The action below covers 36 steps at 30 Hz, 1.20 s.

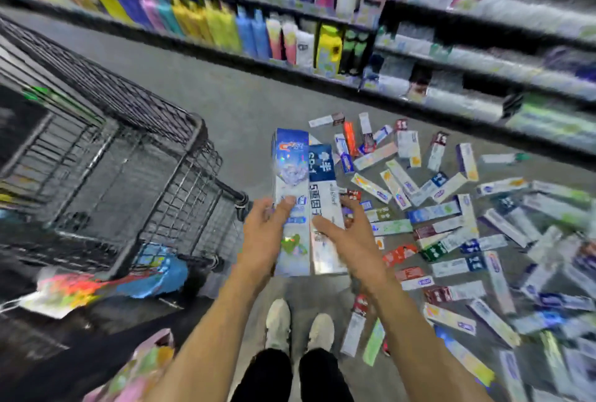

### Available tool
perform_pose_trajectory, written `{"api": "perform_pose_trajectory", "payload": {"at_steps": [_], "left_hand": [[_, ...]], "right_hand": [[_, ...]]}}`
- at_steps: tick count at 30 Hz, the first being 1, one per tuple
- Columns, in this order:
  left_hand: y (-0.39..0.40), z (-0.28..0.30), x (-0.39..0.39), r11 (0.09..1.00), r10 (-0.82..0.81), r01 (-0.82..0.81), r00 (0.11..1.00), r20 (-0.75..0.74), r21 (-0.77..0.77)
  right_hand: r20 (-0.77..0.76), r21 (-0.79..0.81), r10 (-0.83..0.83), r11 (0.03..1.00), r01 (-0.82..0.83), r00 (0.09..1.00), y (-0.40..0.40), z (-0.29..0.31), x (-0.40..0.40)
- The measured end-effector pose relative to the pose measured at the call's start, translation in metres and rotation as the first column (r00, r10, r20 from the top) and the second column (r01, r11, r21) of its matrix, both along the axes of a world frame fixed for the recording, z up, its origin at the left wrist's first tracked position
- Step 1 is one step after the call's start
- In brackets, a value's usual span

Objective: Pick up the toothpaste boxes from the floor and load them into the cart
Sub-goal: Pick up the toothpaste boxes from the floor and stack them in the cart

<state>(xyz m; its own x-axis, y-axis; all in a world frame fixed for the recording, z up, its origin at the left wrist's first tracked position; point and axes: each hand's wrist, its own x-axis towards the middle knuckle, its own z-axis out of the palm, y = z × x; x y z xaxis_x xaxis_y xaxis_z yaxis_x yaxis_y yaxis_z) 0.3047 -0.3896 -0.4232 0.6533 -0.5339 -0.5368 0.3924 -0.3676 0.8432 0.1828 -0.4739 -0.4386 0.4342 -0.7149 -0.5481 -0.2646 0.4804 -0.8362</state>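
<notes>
Boxes (306, 205), two long ones side by side, sit in our hands at the middle of the head view, raised above the floor (245, 105). Our left hand (264, 234) holds the left box with the thumb laid across its face; its grip is closed on that box. Our right hand (350, 234) holds the right box from the other side, a finger lying along its face, the rest curled at its edge. The picture is smeared, so we cannot tell how firm either hold is.

The cart (129, 169) stands at nine to ten o'clock from the hands, its wire basket open on top. The pile (451, 224) of loose boxes spreads over the floor from one to five o'clock, beside our shoes (298, 324). Shelves (290, 30) run across at twelve.

We judge the step in hand to be carrying this pair to the cart. To do it well, we should keep both boxes pressed together as one bundle, swing them toward nine o'clock, clear the basket's near rim before lowering, and lay them flat and lengthwise. Most of the pile remains, so the task looks far from done.
</notes>
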Motion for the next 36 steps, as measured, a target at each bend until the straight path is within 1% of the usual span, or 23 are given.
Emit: {"api": "perform_pose_trajectory", "payload": {"at_steps": [3, 7, 10, 14, 18, 21, 25, 30, 36], "left_hand": [[0.005, 0.071, -0.002, 0.996, 0.069, -0.071, 0.997, -0.031, -0.057], [0.026, 0.143, -0.010, 0.988, 0.048, -0.055, 0.998, -0.052, -0.147], [0.041, 0.178, -0.016, 0.967, 0.059, -0.070, 0.997, -0.051, -0.245], [0.051, 0.203, -0.019, 0.936, 0.147, -0.125, 0.988, 0.044, -0.330], [0.058, 0.216, -0.008, 0.894, 0.209, -0.155, 0.974, 0.087, -0.421], [0.062, 0.220, 0.011, 0.880, 0.262, -0.189, 0.958, 0.113, -0.435], [0.060, 0.216, 0.046, 0.854, 0.326, -0.248, 0.940, 0.099, -0.458], [0.059, 0.203, 0.104, 0.826, 0.422, -0.336, 0.901, 0.104, -0.452], [0.073, 0.179, 0.190, 0.762, 0.553, -0.485, 0.832, 0.041, -0.429]], "right_hand": [[0.057, -0.055, 0.034, 0.998, -0.031, 0.998, 0.011, 0.073, -0.003], [0.178, -0.152, 0.061, 0.988, -0.034, 0.982, 0.024, 0.144, -0.008], [0.262, -0.189, 0.122, 0.979, -0.073, 0.957, 0.032, 0.184, -0.010], [0.324, -0.203, 0.154, 0.975, -0.090, 0.934, 0.037, 0.214, -0.004], [0.327, -0.258, 0.217, 0.957, -0.134, 0.920, 0.038, 0.224, 0.013], [0.295, -0.320, 0.281, 0.930, -0.182, 0.913, 0.037, 0.225, 0.033], [0.251, -0.354, 0.355, 0.900, -0.256, 0.900, 0.029, 0.222, 0.074], [0.192, -0.370, 0.487, 0.840, -0.397, 0.852, 0.014, 0.217, 0.148], [0.122, -0.335, 0.634, 0.750, -0.570, 0.763, 0.019, 0.201, 0.262]]}}
